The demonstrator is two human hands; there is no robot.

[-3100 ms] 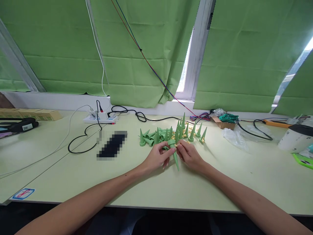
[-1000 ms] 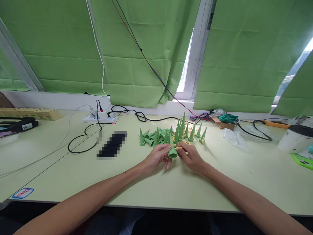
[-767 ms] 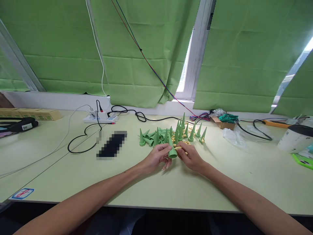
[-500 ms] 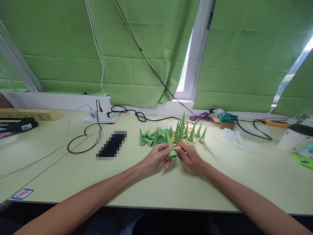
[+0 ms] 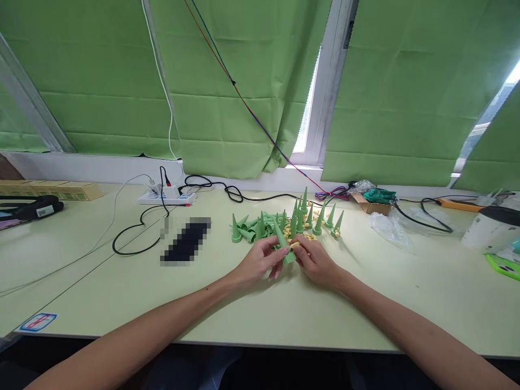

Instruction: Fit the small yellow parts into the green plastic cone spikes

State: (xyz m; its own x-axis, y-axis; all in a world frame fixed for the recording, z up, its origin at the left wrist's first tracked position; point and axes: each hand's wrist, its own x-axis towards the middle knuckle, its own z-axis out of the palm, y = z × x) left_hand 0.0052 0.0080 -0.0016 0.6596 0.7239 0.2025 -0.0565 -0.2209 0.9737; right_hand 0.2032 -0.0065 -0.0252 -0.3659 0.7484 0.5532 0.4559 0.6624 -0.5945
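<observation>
Head view: shows two bare hands close together over the middle of the desk (image 5: 260,311), just in front of a cluster of small parts. Left hand (image 5: 260,261): grip closed, thumb and fingers around a green cone (image 5: 279,234). Holds it tilted, tip up and away to the left, wide end low and toward the right hand (image 5: 319,262). Right grip: likewise closed, fingertips pinching a small yellow piece (image 5: 295,245) beside the cone, near its wide end. Cannot tell contact or gap between the two; partly covered by fingers.

Just beyond the hands, on the desk: loose green cones (image 5: 246,235) lying heaped on the left, standing cones (image 5: 319,223) mostly to the right, yellow pieces (image 5: 311,236) scattered among them.

Farther left, well apart: a pixelated dark rectangle (image 5: 187,242), a looped black cable (image 5: 136,253) beside it, a white power strip (image 5: 167,197) farther back. To the right: a clear plastic bag (image 5: 390,230), a cardboard box (image 5: 369,205) behind it, a white container (image 5: 487,233) with a black lid.
</observation>
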